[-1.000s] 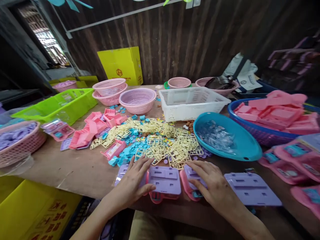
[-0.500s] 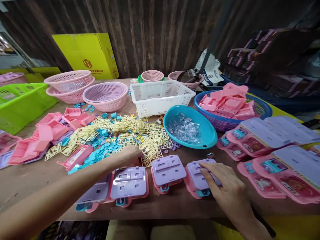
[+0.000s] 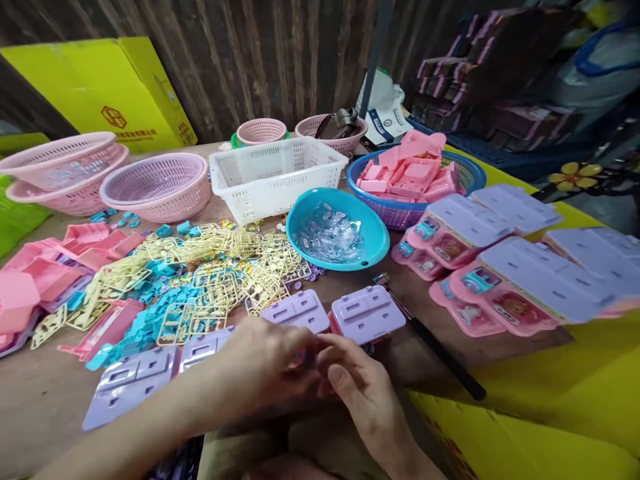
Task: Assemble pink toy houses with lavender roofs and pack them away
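My left hand (image 3: 265,357) and my right hand (image 3: 363,393) meet at the table's front edge, fingers curled together. Whatever lies between the fingertips is too small and hidden to name. Just behind them sits a lilac-lidded toy case (image 3: 296,311), its front partly covered by the fingers. A second lilac-lidded case (image 3: 369,313) stands to its right, beyond my right hand. Under and beside my left forearm are two more, one partly covered case (image 3: 203,348) and a leftmost case (image 3: 131,385). Cream part frames (image 3: 200,283) and turquoise pieces (image 3: 155,313) are heaped behind.
A turquoise bowl (image 3: 377,243) holds clear pieces. A white basket (image 3: 280,190) and pink baskets (image 3: 157,207) stand behind. On the right are stacked pink-and-lilac cases (image 3: 535,277), a black-handled tool (image 3: 447,360) and a blue basket (image 3: 470,175) of pink parts.
My left hand has come back from the parts heap to the front edge. My right hand has left the rightmost case and moved left to meet it. The view has swung right.
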Motion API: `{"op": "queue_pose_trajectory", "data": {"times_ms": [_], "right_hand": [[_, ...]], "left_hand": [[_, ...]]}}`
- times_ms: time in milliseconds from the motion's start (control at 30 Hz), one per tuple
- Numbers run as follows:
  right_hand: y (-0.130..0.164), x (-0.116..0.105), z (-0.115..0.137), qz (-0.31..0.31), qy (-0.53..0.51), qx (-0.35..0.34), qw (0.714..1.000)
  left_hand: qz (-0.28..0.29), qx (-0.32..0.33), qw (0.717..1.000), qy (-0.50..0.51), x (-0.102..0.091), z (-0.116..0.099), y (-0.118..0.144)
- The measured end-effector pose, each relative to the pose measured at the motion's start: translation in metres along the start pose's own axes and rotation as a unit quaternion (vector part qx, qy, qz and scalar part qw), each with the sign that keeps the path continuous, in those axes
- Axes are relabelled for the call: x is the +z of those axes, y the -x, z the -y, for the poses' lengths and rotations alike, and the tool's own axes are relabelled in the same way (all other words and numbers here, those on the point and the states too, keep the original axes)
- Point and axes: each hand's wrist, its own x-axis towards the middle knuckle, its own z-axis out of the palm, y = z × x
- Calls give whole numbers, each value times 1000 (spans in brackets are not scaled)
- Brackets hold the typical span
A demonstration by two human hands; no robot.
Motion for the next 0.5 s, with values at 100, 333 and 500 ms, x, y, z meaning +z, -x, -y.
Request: {"op": "queue_pose_trajectory", "data": {"times_ms": [100,333,500], "right_hand": [[7,-1,-9,40,-176,120,976],[19,-73,-36,-186,121,65,973],[16,-101,-66,-209,368,-50,905]], "left_hand": [[-16,103,994,-30,28,-36,-9],[-137,-11,989,-60,67,-42,-51],[-156,-48,980,-110,96,-37,-70]]}}
